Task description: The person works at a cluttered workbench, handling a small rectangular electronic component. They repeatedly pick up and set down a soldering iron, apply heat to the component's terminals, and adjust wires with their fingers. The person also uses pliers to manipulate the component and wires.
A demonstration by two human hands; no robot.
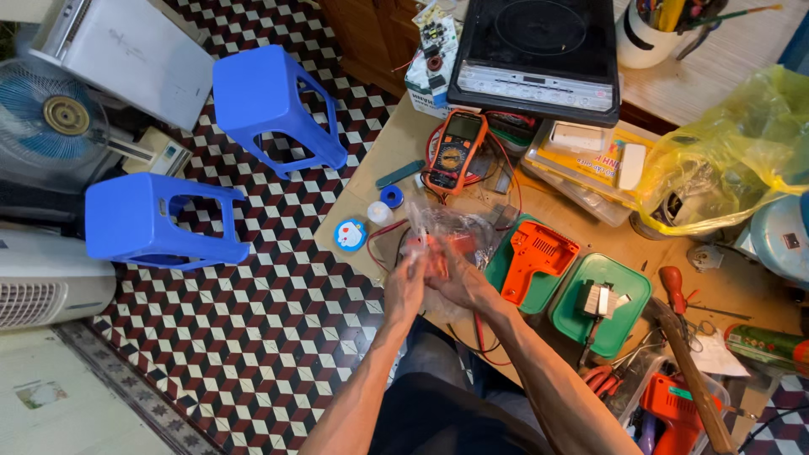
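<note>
Both hands meet over the near edge of a cluttered wooden workbench (581, 221). My left hand (404, 289) and my right hand (453, 278) together grip a clear plastic bag (451, 232) with small red-orange parts inside. The bag is crumpled and blurred, so its contents are hard to make out. An orange multimeter (453, 152) with red and black leads lies just beyond the bag. An orange soldering-gun shell (537, 257) rests in a green tray (549, 291) right of my hands.
Two blue plastic stools (274, 105) stand on the checkered floor at left, near a fan (50, 122). A black induction cooker (539, 55), a yellow plastic bag (742, 152), a second green tray (600, 307), a hammer (687, 371) and pliers crowd the bench.
</note>
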